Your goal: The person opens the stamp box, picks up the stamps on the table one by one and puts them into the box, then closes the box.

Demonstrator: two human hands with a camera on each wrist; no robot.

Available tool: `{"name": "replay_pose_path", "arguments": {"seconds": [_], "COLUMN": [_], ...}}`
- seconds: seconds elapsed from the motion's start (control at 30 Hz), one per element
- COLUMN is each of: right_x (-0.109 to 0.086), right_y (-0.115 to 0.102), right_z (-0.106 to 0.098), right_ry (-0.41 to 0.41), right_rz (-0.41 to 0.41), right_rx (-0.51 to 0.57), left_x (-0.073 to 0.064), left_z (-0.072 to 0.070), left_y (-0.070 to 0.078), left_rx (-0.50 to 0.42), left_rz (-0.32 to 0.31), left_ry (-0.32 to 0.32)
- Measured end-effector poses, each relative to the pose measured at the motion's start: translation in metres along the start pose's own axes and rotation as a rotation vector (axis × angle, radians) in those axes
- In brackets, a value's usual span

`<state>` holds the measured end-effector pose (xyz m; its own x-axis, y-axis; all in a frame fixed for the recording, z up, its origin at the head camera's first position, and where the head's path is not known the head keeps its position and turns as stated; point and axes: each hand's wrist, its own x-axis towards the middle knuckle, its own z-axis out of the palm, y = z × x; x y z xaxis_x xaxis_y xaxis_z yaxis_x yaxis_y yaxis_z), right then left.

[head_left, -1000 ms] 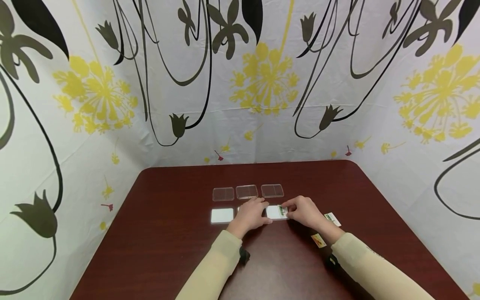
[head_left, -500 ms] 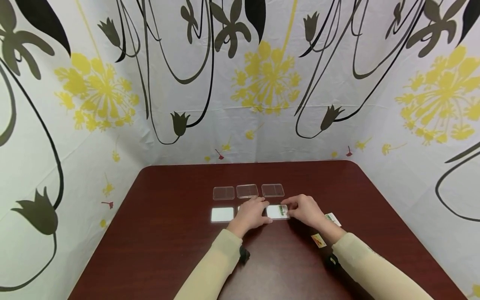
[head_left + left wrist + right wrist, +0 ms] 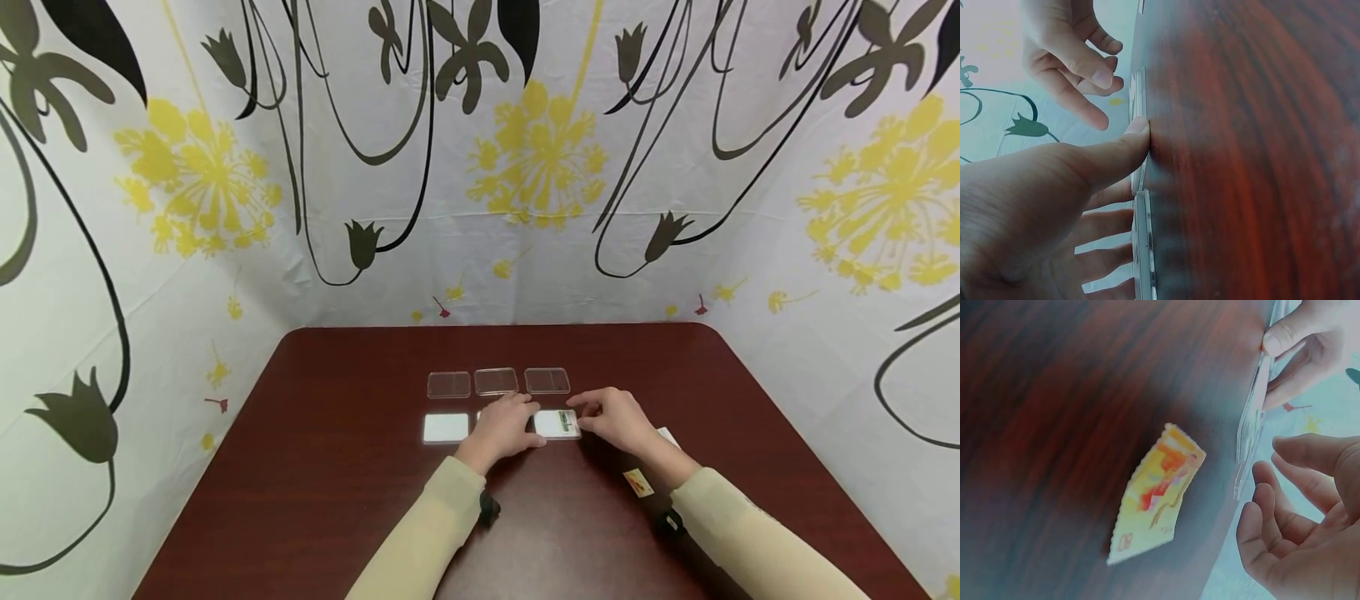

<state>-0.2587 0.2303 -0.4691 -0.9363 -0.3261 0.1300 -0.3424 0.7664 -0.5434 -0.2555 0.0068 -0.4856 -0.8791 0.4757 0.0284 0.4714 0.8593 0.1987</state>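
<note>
Between thumb and index finger, my left hand (image 3: 501,427) holds the left end of a flat white-lined plastic case (image 3: 546,425). Its other fingers lie over a middle case, mostly hidden beneath them. A small green-and-white stamp (image 3: 564,422) lies in the right end of the held case. My right hand (image 3: 618,423) hovers just beside that end, with loosely bent fingers and nothing between them. In the right wrist view, a yellow-orange stamp (image 3: 1157,497) with perforated edges lies on the table below this hand. Another pale stamp (image 3: 667,436) is partly hidden behind the right wrist.
A third white-lined case (image 3: 446,427) sits to the left of the hands. Behind the row lie three clear plastic lids (image 3: 496,382), side by side on the dark red wooden table (image 3: 360,500). Patterned fabric (image 3: 420,283) hangs around the table's back and sides.
My right thumb and fingers have let go of the green-and-white stamp and drawn slightly right. It stays in the case. My left hand keeps its place.
</note>
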Motion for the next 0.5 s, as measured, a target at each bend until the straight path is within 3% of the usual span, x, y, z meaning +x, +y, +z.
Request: {"name": "replay_pose_path", "arguments": {"seconds": [0.5], "right_x": [-0.013], "right_y": [0.009], "right_z": [-0.017], "right_ry": [-0.005], "right_rz": [0.015], "right_rx": [0.022], "left_x": [0.000], "left_z": [-0.002], "left_y": [0.002], "left_rx": [0.007], "left_rz": [-0.002], "left_ry": [-0.010]}}
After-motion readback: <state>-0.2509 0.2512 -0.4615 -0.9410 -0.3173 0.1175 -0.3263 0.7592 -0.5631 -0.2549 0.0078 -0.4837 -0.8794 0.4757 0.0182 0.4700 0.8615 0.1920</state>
